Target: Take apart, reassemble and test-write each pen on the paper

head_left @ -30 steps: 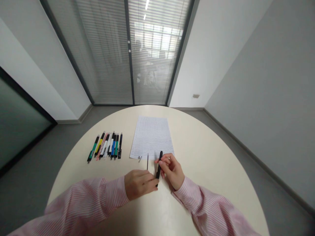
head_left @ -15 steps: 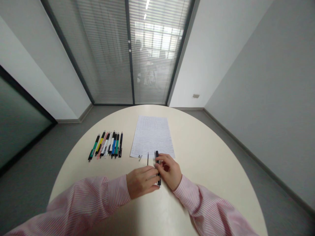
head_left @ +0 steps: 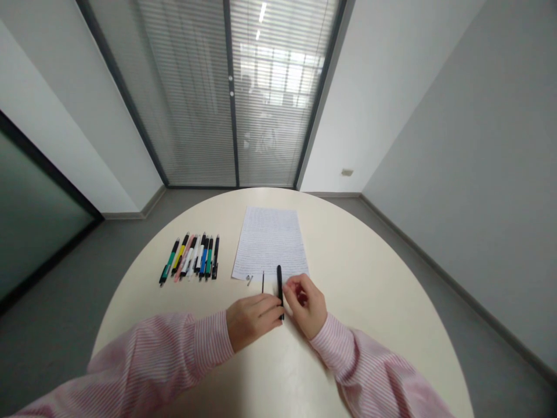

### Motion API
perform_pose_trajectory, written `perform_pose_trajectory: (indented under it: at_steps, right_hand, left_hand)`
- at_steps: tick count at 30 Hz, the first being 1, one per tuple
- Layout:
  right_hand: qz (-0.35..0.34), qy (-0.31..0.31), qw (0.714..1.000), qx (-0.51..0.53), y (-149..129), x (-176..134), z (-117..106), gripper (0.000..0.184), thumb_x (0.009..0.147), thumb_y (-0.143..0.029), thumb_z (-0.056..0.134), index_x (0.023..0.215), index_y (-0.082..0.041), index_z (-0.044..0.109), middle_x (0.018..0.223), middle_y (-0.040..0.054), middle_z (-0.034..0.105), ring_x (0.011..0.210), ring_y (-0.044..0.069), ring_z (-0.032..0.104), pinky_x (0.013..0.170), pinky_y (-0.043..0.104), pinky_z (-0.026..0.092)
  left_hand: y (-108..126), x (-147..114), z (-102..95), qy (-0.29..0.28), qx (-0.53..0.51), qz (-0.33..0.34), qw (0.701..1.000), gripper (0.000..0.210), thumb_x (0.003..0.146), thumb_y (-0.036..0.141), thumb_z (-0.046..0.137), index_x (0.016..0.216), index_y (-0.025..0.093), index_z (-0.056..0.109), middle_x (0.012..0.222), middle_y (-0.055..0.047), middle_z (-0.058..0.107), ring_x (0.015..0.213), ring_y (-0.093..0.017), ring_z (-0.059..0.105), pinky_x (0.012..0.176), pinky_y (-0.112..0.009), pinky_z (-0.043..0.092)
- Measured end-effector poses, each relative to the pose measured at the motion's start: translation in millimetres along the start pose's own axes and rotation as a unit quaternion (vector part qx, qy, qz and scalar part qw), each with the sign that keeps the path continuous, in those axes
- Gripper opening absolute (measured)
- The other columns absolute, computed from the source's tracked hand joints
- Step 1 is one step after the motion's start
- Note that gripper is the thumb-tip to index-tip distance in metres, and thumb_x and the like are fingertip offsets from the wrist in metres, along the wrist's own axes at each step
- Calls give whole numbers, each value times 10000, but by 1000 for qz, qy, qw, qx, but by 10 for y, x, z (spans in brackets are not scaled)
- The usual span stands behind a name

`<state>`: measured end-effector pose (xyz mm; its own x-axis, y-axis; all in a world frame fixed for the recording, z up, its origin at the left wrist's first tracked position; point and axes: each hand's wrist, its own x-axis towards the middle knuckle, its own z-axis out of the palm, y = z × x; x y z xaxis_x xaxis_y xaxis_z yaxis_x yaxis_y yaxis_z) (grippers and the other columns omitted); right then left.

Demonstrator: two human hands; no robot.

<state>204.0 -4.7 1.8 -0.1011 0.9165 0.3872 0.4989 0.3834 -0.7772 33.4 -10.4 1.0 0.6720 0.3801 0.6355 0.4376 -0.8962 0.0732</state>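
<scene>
My left hand (head_left: 256, 315) is closed around the lower part of a black pen (head_left: 279, 281), whose upper barrel points away from me over the paper's near edge. A thin dark pen refill (head_left: 263, 283) shows just beyond the left knuckles; its near end is hidden by the hand. Just right of the pen, my right hand (head_left: 308, 305) has its fingers curled, thumb and fingertips close together and near the barrel. Anything small between those fingertips is too small to make out. Tiny metallic pen parts (head_left: 249, 280) lie at the paper's near edge.
A sheet of paper covered in lines of writing (head_left: 272, 241) lies on the round cream table (head_left: 357, 273). On the left, several pens (head_left: 191, 258) in green, yellow, pink, white, blue and black lie side by side. A glass partition with blinds stands behind.
My right hand has come off the pen and shifted slightly right. The pen's silver near end, visible before below the left fingers, no longer shows. The refill and small parts stay put.
</scene>
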Motion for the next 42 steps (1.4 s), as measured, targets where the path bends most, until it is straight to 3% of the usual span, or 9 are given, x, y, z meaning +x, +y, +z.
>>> perform_pose_trajectory:
  at_steps: [2,5,9,12,18,26,32,38,42]
  right_hand:
    - [-38,-50,998,-3,-39,-70,-45,149,843,-240,469,707,-186,495,538,-45,456,457,79,418,442,191,334]
    - [-217,-185,958,-19,-69,-211,-54,283,842,-242,401,563,-198,427,463,-53,407,400,73,353,422,210,268]
    - [-354,-232,903,-75,-57,-345,33,345,840,-312,324,537,-212,455,442,-39,443,349,79,315,399,226,235]
    - [-333,-244,906,-93,-37,-369,79,406,853,-345,294,515,-221,482,453,-24,480,350,84,347,398,226,252]
    - [-256,-226,939,-44,-49,-290,27,448,868,-423,340,491,-219,469,441,-27,458,389,90,411,415,232,292]
    - [-67,-138,976,-155,-86,-63,-14,235,881,-315,422,1040,-200,550,696,16,592,593,124,549,573,224,401]
    - [-56,-136,968,-204,-41,-78,67,195,828,-396,503,896,-229,577,735,21,630,662,155,602,577,236,389]
    - [-23,-107,983,-146,-16,-78,54,99,784,-300,530,827,-217,496,575,-41,539,476,107,496,487,211,356]
    - [-4,-78,996,-49,-17,-72,10,91,789,-230,494,810,-224,406,515,-79,454,423,85,435,447,188,348]
  left_hand:
    - [0,-12,-29,6,0,26,1000,77,818,220,562,826,146,586,763,-25,626,712,-136,574,640,-258,479]
    - [12,-60,-60,3,-16,80,997,226,783,275,551,583,187,495,518,25,495,487,-124,451,462,-287,362]
    - [23,-134,-44,-103,-69,116,985,289,717,356,537,507,194,421,485,27,441,431,-116,387,402,-289,282]
    - [20,-146,-28,-164,-102,80,978,275,673,311,548,480,193,393,500,24,467,438,-112,411,400,-277,293]
    - [17,-130,-39,-177,-107,61,977,267,696,315,563,490,192,447,500,24,493,449,-116,443,402,-264,314]
    - [31,-149,-29,-177,-101,53,978,375,727,385,586,458,183,419,488,25,478,459,-113,437,416,-292,252]
    - [32,-149,-30,-169,-96,55,979,370,742,374,576,461,181,434,490,19,475,464,-111,427,426,-283,268]
    - [40,-168,-22,-158,-89,62,982,383,761,380,560,462,179,429,491,22,465,461,-106,425,428,-276,277]
    - [33,-116,-48,-56,-19,65,996,359,787,357,544,492,184,435,483,23,449,456,-113,398,429,-272,262]
